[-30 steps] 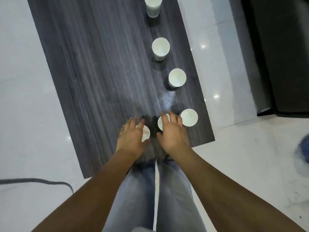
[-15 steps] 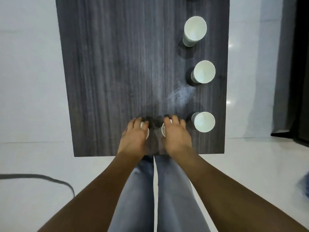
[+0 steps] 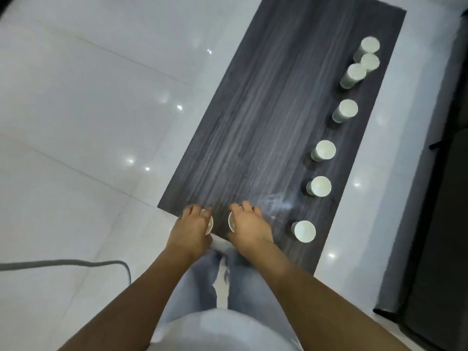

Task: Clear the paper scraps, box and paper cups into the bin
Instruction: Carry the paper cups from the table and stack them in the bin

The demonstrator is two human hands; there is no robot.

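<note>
Camera view differs from half a second ago: the dark wood table [image 3: 266, 127] now runs diagonally up to the right instead of square-on, and more cups show along its right edge, seven versus three earlier. Hands sit in much the same spot as before, both at the near end of the table, each over a cup. Left hand [image 3: 193, 233] lies palm down with fingers curled over a paper cup [image 3: 209, 224], gripping it from above; only a sliver of white rim shows at the thumb side. Right hand [image 3: 249, 230] likewise covers a second cup [image 3: 231, 222], fingers bent round its far rim, thumb at the near side, holding it. The two held cups are near each other with a strip of table between them, at the table's near edge. Both forearms reach forward from the bottom of the frame, wrists roughly level, over the person's jeans [image 3: 228, 295]. To the right of the right hand stands the nearest loose cup [image 3: 303, 231], upright, apart from the fingers. Beyond it, a row of cups [image 3: 323, 150] runs away up the right edge, the farthest three bunched together and blurred. A grey cable [image 3: 76, 262] lies on the white tiled floor [image 3: 88, 110] left of the left arm. No bin in view.
</note>
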